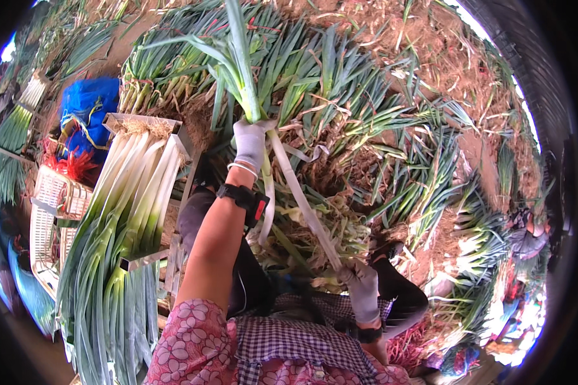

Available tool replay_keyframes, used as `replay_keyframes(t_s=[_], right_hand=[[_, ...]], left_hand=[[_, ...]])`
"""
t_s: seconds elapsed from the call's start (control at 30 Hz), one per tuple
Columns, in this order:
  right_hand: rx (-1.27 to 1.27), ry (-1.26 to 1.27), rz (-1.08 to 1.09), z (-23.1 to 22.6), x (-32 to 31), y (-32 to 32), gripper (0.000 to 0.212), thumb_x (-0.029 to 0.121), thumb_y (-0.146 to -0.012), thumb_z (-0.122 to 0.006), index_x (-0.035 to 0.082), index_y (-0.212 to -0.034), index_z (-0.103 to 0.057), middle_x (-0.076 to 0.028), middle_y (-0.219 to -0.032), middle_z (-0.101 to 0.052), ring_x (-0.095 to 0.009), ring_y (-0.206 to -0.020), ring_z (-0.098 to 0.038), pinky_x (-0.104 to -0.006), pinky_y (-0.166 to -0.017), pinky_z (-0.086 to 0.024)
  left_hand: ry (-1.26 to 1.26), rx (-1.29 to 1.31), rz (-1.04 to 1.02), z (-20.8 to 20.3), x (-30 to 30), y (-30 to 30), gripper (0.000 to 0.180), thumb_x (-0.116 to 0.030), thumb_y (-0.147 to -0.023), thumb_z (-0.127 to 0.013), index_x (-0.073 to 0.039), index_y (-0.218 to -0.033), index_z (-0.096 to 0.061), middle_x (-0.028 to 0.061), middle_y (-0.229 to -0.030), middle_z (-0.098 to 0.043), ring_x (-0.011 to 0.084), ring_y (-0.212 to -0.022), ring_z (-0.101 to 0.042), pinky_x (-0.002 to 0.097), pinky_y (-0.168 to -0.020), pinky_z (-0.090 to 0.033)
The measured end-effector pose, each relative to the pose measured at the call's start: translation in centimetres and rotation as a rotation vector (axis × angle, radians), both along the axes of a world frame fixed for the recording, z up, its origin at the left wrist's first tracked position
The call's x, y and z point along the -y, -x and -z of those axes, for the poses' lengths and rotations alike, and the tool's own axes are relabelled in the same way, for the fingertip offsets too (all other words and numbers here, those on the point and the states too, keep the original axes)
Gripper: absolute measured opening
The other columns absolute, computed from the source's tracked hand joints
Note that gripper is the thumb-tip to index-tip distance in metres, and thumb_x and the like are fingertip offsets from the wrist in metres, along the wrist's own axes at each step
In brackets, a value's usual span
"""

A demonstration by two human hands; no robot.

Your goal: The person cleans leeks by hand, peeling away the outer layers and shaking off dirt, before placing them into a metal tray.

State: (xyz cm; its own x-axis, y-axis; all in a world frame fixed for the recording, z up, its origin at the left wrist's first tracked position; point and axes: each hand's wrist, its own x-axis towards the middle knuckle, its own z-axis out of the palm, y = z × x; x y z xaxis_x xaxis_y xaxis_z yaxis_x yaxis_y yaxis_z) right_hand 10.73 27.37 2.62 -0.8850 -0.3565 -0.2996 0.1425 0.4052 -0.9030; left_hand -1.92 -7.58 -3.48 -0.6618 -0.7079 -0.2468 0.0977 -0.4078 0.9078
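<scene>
My left hand (250, 140), in a white glove, is closed around a long green onion (250, 102) where its green leaves meet the pale part. The leaves rise above the fist. From there a pale shaft (298, 186) slants down to my gloved right hand (359, 285), whose fingers are closed on its lower end. A second, curved pale strip (268, 205) hangs from below the left fist; I cannot tell whether it is peeled skin. To the left, a bundle of trimmed green onions (119, 199) lies in a metal frame (183, 138), roots at the far end.
Untrimmed green onions (366, 83) lie in a wide arc on the soil ahead and to the right. Peeled scraps (343, 224) are heaped between my knees. A pale plastic basket (45, 224) and a blue net bag (90, 106) stand beyond the frame at left.
</scene>
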Motion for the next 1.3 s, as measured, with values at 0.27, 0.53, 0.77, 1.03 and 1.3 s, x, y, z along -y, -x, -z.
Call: replay_keyframes(t_s=[0.27, 0.53, 0.77, 1.03, 1.3], right_hand=[[0.047, -0.112, 0.143, -4.6, -2.1, -3.3, 0.015, 0.012, -0.088, -0.064, -0.002, -0.081, -0.062, 0.001, -0.061, -0.055, -0.003, -0.05, -0.045, -0.0177, -0.045, -0.034], [0.052, -0.172, 0.258, -8.7, -7.6, -5.5, 0.008, 0.0, -0.077, -0.062, -0.005, -0.083, -0.064, -0.004, -0.063, -0.059, -0.007, -0.054, -0.052, -0.021, -0.048, -0.039], [-0.138, 0.085, -0.032, -0.2, 4.5, 5.7, 0.076, 0.006, -0.075, -0.074, 0.002, -0.14, -0.036, -0.012, -0.114, -0.062, -0.018, -0.085, -0.064, -0.0304, -0.068, -0.053], [-0.959, -0.203, -0.288, 7.1, 3.2, 2.2, 0.04, 0.005, -0.085, -0.061, -0.003, -0.123, -0.052, -0.009, -0.096, -0.063, -0.012, -0.069, -0.059, -0.0248, -0.062, -0.048], [-0.087, 0.109, 0.029, -1.2, 1.9, -1.5, 0.026, 0.009, -0.091, -0.052, -0.002, -0.115, -0.056, -0.004, -0.077, -0.054, -0.008, -0.06, -0.047, -0.0212, -0.05, -0.037]], left_hand=[[-0.182, 0.121, 0.043, 2.0, -3.2, 2.0, 0.014, -0.002, -0.069, -0.073, 0.001, -0.079, -0.063, 0.0077, -0.065, -0.057, 0.0196, -0.049, -0.051, 0.0327, -0.047, -0.043], [-0.07, 0.207, -0.097, 4.2, 1.5, 4.1, 0.015, -0.001, -0.072, -0.07, 0.002, -0.085, -0.064, 0.0084, -0.082, -0.063, 0.0205, -0.066, -0.059, 0.032, -0.057, -0.049], [-0.183, 0.099, -0.076, 3.1, -1.6, 3.5, 0.014, -0.001, -0.071, -0.071, 0.0, -0.083, -0.065, 0.0062, -0.078, -0.063, 0.0198, -0.067, -0.059, 0.0328, -0.061, -0.048], [-0.166, 0.104, -0.288, 6.4, -1.0, 4.4, 0.015, 0.002, -0.069, -0.07, 0.0, -0.081, -0.062, 0.0067, -0.069, -0.058, 0.0184, -0.055, -0.053, 0.0339, -0.049, -0.044], [-0.164, 0.125, -0.091, 6.0, -6.1, 4.6, 0.013, 0.002, -0.064, -0.071, 0.005, -0.074, -0.063, 0.009, -0.067, -0.059, 0.0189, -0.048, -0.053, 0.0325, -0.043, -0.042]])
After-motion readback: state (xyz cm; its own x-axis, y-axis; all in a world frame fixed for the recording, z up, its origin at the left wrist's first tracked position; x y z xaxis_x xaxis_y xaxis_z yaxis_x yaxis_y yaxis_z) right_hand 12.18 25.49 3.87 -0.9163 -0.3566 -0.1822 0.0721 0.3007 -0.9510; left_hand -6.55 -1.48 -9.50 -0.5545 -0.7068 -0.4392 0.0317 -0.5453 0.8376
